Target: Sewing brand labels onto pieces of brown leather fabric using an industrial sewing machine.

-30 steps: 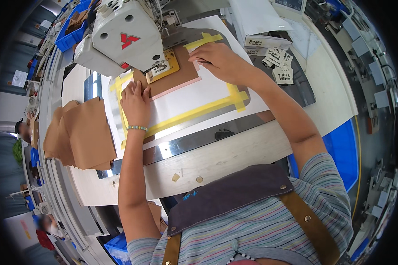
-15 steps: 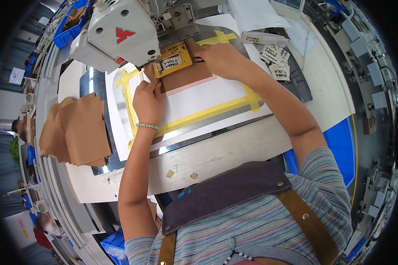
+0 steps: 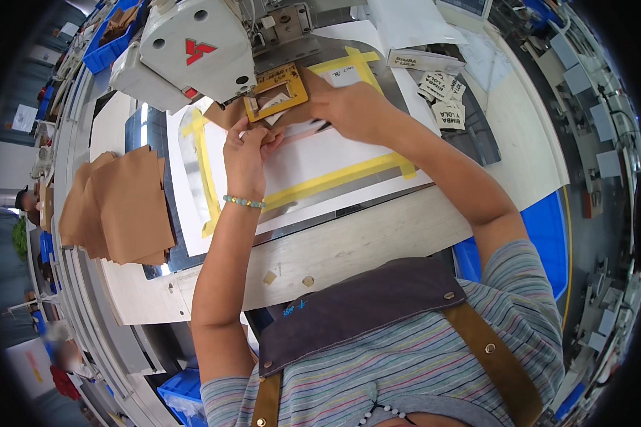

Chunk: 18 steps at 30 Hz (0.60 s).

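Observation:
My left hand (image 3: 253,146) pinches the near edge of a brown panel (image 3: 219,115), which is raised and creased beneath the sewing machine head (image 3: 199,60). A yellow clamp frame (image 3: 299,92) lies on the panel, with a white label (image 3: 275,103) askew in its window. Bent fingers of my right hand (image 3: 352,114) are at the panel's right part, closed around a thin dark tool (image 3: 322,125), partly hidden. Underneath is a white sheet (image 3: 313,160) on a metal plate, bordered by yellow tape (image 3: 335,176) and a pink strip.
Brown pieces (image 3: 128,206) are stacked at the left. Printed labels (image 3: 449,114) and a white box (image 3: 424,62) lie at the right. Blue bins (image 3: 530,249) stand below the table and at the back left (image 3: 103,46). A blurred person (image 3: 32,203) is at the far left.
The brown panel has lifted and shifted up toward the machine, exposing more white paper. My left hand has moved right and up, now pinching. The label in the yellow frame has become skewed.

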Available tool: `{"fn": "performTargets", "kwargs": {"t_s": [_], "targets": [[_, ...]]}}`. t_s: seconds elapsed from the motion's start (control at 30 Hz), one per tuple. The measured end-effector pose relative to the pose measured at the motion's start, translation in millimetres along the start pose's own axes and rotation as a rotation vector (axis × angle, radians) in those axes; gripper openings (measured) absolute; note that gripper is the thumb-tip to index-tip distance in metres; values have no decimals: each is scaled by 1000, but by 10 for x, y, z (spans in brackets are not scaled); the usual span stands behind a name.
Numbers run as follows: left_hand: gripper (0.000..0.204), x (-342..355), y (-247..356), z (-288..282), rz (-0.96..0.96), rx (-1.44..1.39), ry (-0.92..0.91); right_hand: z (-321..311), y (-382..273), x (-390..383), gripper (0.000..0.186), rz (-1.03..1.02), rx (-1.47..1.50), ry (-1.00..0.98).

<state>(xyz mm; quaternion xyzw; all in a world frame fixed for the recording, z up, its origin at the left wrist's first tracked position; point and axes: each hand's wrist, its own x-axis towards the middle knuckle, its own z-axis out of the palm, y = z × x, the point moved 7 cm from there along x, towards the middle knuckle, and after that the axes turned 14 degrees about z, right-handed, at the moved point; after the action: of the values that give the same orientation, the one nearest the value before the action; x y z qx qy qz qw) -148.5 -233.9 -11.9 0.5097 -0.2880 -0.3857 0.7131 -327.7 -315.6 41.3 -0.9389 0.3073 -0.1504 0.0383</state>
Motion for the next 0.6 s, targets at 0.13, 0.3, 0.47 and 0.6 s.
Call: {"fn": "performTargets", "kwargs": {"t_s": [0.13,0.3,0.47,0.6], "targets": [[46,-326,226,-236,40,115,18,-204,-548,-289,13,-267,246,-129],[52,-853,784,-797,354,212,117,-114,-426,-136,30,5,300,-455],[54,-1258,1098,-1180,545,284,298,33,-345,326,45,105,219,-124],[54,-1378,1023,-1190,530,324,268,299,-724,559,34,-70,133,46]]}}
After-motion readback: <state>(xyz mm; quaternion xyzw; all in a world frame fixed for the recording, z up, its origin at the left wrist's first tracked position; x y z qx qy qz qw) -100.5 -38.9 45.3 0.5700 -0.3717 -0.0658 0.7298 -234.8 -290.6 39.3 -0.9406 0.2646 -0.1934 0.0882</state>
